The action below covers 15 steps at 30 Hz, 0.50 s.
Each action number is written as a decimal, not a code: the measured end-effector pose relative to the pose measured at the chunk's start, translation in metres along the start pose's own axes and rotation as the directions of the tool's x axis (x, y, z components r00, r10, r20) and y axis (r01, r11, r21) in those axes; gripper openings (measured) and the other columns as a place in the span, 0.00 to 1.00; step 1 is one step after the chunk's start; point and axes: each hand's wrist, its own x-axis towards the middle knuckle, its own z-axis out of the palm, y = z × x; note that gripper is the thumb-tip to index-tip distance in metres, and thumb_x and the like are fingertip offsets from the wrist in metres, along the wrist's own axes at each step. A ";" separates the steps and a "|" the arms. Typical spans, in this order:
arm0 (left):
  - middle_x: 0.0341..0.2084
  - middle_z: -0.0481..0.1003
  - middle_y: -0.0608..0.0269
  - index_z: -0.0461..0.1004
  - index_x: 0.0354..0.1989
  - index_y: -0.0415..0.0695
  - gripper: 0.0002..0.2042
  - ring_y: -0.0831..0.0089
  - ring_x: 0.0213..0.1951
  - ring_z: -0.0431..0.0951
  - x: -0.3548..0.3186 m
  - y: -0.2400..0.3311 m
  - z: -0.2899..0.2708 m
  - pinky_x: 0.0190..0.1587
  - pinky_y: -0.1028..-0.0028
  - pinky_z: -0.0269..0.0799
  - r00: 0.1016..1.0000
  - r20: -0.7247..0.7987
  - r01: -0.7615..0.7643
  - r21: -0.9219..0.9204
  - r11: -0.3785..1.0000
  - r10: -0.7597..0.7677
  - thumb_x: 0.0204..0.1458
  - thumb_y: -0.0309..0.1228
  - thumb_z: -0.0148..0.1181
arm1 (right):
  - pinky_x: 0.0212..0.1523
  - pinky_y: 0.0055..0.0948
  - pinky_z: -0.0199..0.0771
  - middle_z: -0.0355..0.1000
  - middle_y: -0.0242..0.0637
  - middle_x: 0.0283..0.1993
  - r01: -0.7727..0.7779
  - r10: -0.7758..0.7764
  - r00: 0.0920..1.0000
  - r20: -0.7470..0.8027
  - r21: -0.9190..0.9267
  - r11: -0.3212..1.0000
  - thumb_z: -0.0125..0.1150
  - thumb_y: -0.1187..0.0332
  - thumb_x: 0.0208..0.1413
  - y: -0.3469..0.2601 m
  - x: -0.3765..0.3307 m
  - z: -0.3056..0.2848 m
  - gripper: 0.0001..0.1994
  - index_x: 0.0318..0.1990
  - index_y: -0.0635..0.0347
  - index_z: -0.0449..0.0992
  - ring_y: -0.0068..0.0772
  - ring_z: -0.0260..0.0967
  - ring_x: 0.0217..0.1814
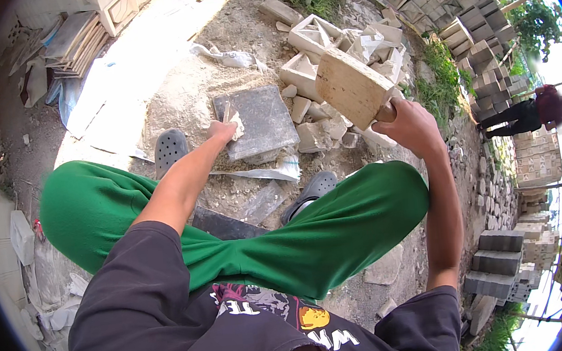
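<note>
My right hand (413,127) is closed round the short handle of a broad wooden mallet (353,84) with a thick rectangular head. The mallet is raised to the right, in front of a heap of broken pale blocks (318,138). My left hand (222,131) is closed on a small, rough, pale chunk (238,125), held at the left part of a dark grey square slab (265,119). Pale dust covers the slab. The fingertips of my left hand are partly hidden, so the exact grip cannot be made out.
My grey clogs (170,152) stand on dusty ground either side of the slab. A torn white sack (267,170) lies just before it. Stacked boards (76,46) are at the far left, grey blocks (496,263) at the right. A person (525,111) stands far right.
</note>
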 end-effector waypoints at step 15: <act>0.69 0.55 0.52 0.57 0.70 0.48 0.45 0.58 0.68 0.60 -0.013 0.003 -0.059 0.62 0.60 0.65 0.627 0.461 -0.749 0.578 0.323 0.628 0.43 0.49 0.69 | 0.47 0.42 0.75 0.79 0.51 0.41 0.049 -0.031 0.960 0.279 -0.058 0.997 0.63 0.54 0.45 -0.108 0.105 0.060 0.21 0.37 0.65 0.83 0.51 0.78 0.46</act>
